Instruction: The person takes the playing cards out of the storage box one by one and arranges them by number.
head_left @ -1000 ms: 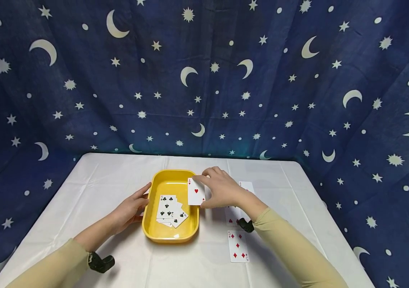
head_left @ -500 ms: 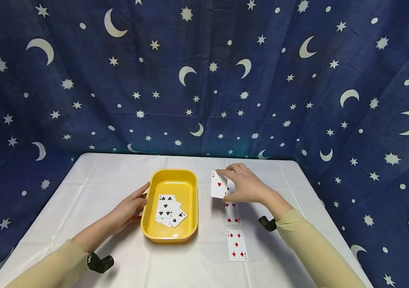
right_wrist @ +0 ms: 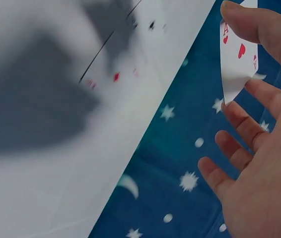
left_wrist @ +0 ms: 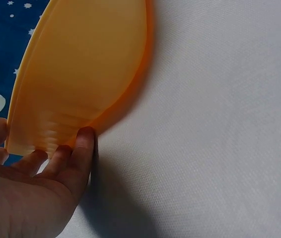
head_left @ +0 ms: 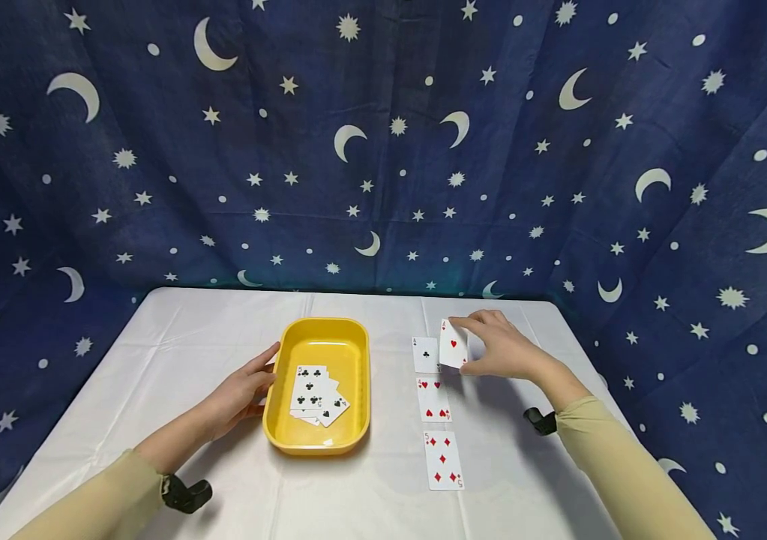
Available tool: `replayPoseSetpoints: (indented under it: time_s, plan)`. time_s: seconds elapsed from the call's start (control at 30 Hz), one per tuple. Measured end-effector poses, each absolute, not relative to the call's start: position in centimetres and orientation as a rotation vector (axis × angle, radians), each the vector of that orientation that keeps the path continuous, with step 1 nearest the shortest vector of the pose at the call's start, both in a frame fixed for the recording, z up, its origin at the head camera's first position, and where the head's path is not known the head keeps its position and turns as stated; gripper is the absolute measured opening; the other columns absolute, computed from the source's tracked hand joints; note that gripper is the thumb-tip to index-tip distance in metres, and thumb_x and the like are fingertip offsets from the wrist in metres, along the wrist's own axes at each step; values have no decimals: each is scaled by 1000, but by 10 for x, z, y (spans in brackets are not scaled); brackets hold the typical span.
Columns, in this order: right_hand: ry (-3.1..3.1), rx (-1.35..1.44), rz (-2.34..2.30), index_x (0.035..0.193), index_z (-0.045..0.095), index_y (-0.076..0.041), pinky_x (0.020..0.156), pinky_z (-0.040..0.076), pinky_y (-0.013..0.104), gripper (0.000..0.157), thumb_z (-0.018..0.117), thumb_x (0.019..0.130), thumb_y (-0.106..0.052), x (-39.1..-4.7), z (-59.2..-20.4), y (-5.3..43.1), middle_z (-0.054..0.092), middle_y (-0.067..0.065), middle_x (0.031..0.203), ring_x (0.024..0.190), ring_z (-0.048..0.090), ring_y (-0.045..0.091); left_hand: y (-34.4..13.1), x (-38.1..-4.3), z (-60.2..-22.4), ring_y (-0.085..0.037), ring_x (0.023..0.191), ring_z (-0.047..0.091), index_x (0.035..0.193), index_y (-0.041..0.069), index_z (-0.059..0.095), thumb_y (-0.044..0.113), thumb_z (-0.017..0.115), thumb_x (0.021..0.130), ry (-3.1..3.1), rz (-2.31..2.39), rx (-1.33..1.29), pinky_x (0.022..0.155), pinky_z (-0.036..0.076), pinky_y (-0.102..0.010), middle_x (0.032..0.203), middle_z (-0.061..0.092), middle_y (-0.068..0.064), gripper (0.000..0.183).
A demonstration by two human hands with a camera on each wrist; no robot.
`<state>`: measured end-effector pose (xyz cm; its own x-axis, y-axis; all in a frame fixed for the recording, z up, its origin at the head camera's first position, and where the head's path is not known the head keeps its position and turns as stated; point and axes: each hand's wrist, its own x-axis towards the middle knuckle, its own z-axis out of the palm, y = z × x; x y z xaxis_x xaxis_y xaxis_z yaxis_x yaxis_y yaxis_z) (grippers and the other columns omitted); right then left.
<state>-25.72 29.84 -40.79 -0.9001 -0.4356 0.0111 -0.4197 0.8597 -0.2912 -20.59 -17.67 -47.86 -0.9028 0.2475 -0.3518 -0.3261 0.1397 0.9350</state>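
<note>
My right hand (head_left: pixel 506 352) pinches an ace of hearts (head_left: pixel 453 345) by its edges, thumb on one end and fingertips on the other. The card is tilted and slightly bowed in the right wrist view. It hovers beside a black ace (head_left: pixel 426 355) that lies face up, overlapping its right edge in the head view. My left hand (head_left: pixel 238 394) rests against the outer left wall of a yellow tray (head_left: pixel 364 375). In the left wrist view its spread fingertips touch the wall, one right at the rim. Inside the tray lie a five of clubs (head_left: pixel 309 386) and a black-suited card (head_left: pixel 333 409), overlapping.
Below the black ace, a four of hearts (head_left: pixel 433 400) and a five of diamonds (head_left: pixel 444 460) continue a column on the white-covered table (head_left: pixel 221 322). A dark blue curtain (head_left: pixel 302 247) with moons and stars stands behind the table and at its sides.
My right hand has carried the ace of hearts right, from over the tray's right rim to beyond the card column, uncovering the black ace and four of hearts. The left hand stays at the tray.
</note>
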Motion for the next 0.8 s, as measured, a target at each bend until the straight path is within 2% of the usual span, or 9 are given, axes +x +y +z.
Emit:
replayPoseSetpoints:
  time_s: [0.47,0.8]
  plan:
    - [2967,-567,-436,156,46,-16,106,36,63,92,89,75,-29,-269,-420,350,45,20,147,135,33,39,-177,-205,-478,-35,132,52,166,30,16,18,47,104,2004,1807,-112,93,56,-45,163,30,-21,70]
    - [2905,-455,-296,154,47,-13,105,36,66,90,89,75,-24,-278,-439,365,43,26,147,133,35,45,-177,-206,-479,-34,129,54,166,31,18,18,47,104,2014,1804,-113,93,56,-44,163,31,-20,69]
